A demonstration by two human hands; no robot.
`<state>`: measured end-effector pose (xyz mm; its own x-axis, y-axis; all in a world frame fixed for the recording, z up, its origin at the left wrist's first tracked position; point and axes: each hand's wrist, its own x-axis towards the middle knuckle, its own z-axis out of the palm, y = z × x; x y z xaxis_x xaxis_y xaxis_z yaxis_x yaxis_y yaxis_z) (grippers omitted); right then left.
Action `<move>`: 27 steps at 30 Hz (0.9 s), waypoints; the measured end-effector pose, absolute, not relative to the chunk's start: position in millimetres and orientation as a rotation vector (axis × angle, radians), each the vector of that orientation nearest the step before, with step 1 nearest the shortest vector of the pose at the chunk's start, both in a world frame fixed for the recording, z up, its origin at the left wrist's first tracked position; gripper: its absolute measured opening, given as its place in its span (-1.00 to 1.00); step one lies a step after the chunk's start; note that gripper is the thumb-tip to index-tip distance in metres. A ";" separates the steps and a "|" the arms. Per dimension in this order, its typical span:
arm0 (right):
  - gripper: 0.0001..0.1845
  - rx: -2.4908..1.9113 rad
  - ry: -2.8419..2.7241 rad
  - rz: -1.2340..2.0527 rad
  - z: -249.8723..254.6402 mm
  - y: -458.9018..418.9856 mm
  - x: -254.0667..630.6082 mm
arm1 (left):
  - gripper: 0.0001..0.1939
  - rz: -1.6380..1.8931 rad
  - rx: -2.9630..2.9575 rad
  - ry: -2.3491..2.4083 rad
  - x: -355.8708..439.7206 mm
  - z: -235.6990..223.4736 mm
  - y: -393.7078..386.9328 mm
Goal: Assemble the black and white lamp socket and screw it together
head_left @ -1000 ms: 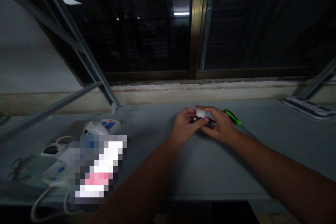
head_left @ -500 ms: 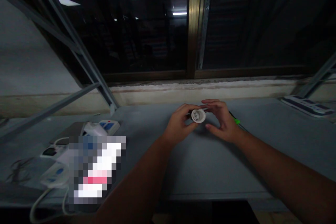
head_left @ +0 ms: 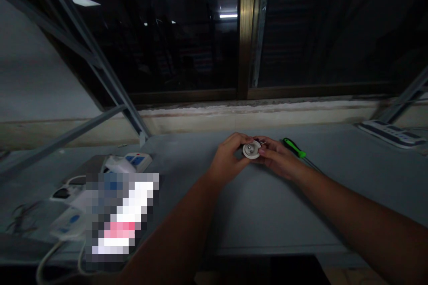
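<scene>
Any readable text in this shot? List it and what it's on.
Nothing can be read for certain.
White round part: marks on its face, too small to read.
Green-handled screwdriver: no text visible.
Power strip at right: printed markings, too small to read.
Socket strip with blue switches: too small and dim to read.
Pixelated item: blurred out, unreadable.

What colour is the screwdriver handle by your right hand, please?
The screwdriver handle is green and black; head view.
</scene>
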<state>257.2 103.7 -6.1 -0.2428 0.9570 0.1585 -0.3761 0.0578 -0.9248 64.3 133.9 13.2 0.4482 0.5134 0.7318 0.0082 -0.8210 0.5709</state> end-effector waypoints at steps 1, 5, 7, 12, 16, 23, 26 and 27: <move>-0.51 -0.709 -1.156 1.480 -5.4 103.4 256.8 | -0.71 1.354 2.208 0.437 64.5 12.4 134.2; -0.54 -0.725 -1.166 1.447 -2.6 103.5 257.1 | -0.68 1.358 2.162 0.400 65.5 9.5 135.2; -0.56 -0.726 -1.171 1.421 -1.4 103.7 257.2 | -0.67 1.363 2.135 0.370 66.0 9.3 135.1; -0.56 -0.728 -1.176 1.381 -0.8 103.1 255.3 | -0.68 1.391 2.112 0.361 67.5 10.7 133.8; -0.56 -0.715 -1.157 1.367 -2.9 102.7 252.4 | -0.66 1.425 2.113 0.369 68.1 9.8 133.8; -0.61 -0.703 -1.086 1.397 -1.2 102.7 250.8 | -0.63 1.399 2.111 0.386 67.6 7.5 135.7; -0.60 -0.677 -1.028 1.440 0.0 102.1 250.0 | -0.63 1.356 2.121 0.357 67.0 8.3 135.4; -0.60 -0.669 -1.015 1.455 -0.1 101.8 249.5 | -0.63 1.342 2.120 0.362 66.5 8.5 135.1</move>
<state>249.5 101.8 -0.1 -0.1547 0.9765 0.1500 -0.4780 0.0589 -0.8764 66.5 135.1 8.5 0.4522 0.5194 0.7250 -0.0843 -0.7844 0.6145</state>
